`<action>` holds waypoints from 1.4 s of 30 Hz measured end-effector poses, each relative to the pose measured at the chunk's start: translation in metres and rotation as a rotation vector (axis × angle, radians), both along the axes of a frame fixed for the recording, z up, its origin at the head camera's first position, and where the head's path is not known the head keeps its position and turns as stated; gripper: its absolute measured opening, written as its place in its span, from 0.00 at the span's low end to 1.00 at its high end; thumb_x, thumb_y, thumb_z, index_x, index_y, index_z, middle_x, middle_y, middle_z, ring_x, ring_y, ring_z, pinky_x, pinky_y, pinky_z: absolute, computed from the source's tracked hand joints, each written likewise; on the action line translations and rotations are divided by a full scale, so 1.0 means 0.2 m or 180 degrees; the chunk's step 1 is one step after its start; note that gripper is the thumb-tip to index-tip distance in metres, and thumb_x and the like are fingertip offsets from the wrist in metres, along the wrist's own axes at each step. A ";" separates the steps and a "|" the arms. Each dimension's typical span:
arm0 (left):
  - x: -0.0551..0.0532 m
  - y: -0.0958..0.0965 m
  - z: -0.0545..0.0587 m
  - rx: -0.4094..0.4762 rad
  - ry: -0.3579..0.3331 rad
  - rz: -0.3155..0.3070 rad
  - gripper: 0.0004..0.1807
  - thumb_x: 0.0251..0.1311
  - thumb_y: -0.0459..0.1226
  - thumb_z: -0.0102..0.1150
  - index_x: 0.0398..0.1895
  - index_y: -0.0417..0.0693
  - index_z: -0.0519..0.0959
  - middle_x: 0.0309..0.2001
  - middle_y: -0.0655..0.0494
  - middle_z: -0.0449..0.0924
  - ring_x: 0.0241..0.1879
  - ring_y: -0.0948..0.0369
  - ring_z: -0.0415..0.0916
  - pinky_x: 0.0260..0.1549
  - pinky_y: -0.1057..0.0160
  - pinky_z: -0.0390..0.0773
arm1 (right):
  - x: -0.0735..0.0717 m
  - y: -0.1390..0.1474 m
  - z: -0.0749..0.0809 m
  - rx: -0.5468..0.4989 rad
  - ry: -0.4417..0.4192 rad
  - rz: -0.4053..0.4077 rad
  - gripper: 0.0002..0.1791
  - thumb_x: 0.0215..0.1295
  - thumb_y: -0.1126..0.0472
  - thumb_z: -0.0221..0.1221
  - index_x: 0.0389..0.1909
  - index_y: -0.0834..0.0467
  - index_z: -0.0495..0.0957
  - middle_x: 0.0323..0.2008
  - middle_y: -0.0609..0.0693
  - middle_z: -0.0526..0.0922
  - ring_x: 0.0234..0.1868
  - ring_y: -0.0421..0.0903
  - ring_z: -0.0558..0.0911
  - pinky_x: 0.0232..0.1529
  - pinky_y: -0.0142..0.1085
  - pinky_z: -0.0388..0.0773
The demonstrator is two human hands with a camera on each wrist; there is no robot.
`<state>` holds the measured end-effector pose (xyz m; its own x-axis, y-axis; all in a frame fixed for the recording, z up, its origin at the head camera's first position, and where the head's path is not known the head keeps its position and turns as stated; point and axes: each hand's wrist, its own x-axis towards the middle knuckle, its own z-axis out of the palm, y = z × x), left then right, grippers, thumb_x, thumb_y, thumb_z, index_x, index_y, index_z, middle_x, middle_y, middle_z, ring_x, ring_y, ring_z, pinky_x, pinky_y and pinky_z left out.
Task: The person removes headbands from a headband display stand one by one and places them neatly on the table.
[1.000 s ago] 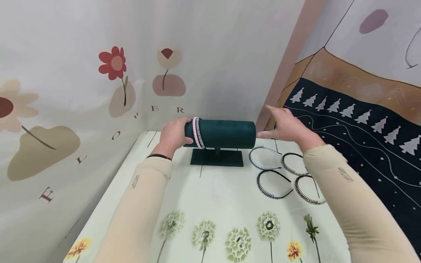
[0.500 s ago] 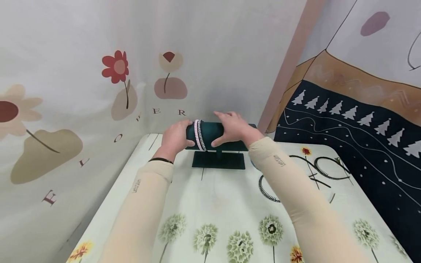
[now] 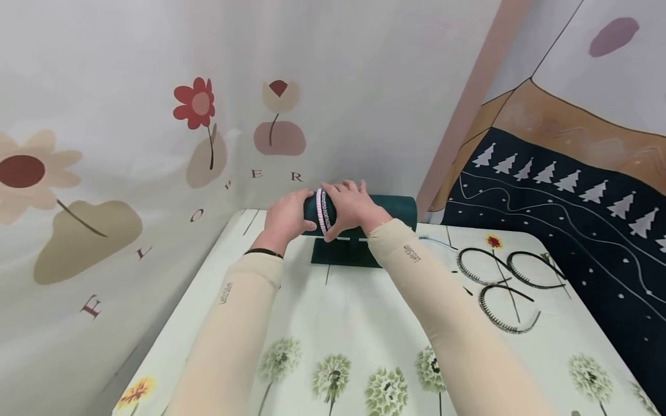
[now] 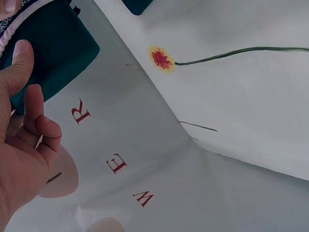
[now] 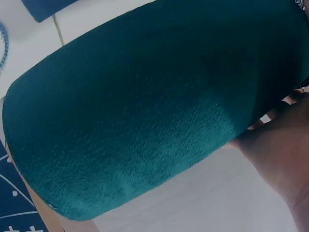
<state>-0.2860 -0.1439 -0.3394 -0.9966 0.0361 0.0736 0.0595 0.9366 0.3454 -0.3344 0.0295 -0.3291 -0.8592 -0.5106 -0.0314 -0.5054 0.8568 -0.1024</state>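
A dark green velvet display roll [image 3: 398, 208] lies level on a stand with a flat base [image 3: 333, 254]. Two headbands, one pink [image 3: 319, 211] and one silver-and-black [image 3: 328, 208], sit side by side round its left part. My left hand [image 3: 285, 218] grips the roll's left end, thumb in front; the left wrist view shows that thumb on the velvet beside the pink headband [image 4: 17, 24]. Thumb and forefinger of my right hand [image 3: 354, 207] span the roll and hold the silver-and-black headband from its right side. In the right wrist view, the roll hides part of this hand [image 5: 282, 150].
Several dark toothed headbands lie on the right of the table, one of them [image 3: 460, 263] behind my right forearm. A light blue headband [image 3: 437, 240] is partly hidden beside the roll. Printed curtains [image 3: 364, 86] hang close behind the table.
My right hand has moved left from beyond the roll's right end, over the roll, to the two headbands. My left hand has kept its grip on the left end.
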 end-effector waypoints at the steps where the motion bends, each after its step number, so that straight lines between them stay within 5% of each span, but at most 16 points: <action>1: 0.00 0.00 0.00 0.0001 -0.0002 -0.0004 0.47 0.62 0.45 0.78 0.82 0.52 0.64 0.79 0.46 0.69 0.72 0.45 0.72 0.72 0.42 0.76 | 0.00 0.00 0.00 0.0028 0.0013 -0.0012 0.72 0.50 0.34 0.80 0.88 0.46 0.45 0.84 0.53 0.61 0.85 0.61 0.51 0.85 0.69 0.39; 21: -0.01 0.01 0.00 0.0038 -0.0005 0.0007 0.46 0.63 0.43 0.78 0.82 0.52 0.65 0.78 0.46 0.70 0.71 0.45 0.73 0.72 0.41 0.76 | -0.02 0.03 0.02 0.0134 -0.0007 -0.0099 0.70 0.51 0.32 0.79 0.87 0.47 0.48 0.83 0.52 0.62 0.86 0.60 0.51 0.85 0.68 0.41; 42: -0.01 0.01 0.01 0.0018 -0.0026 0.0027 0.48 0.61 0.43 0.80 0.82 0.51 0.65 0.79 0.45 0.69 0.71 0.44 0.71 0.74 0.40 0.74 | -0.03 0.28 0.03 -0.0139 -0.0181 -0.0222 0.70 0.50 0.33 0.80 0.87 0.54 0.51 0.85 0.55 0.60 0.87 0.61 0.46 0.86 0.67 0.36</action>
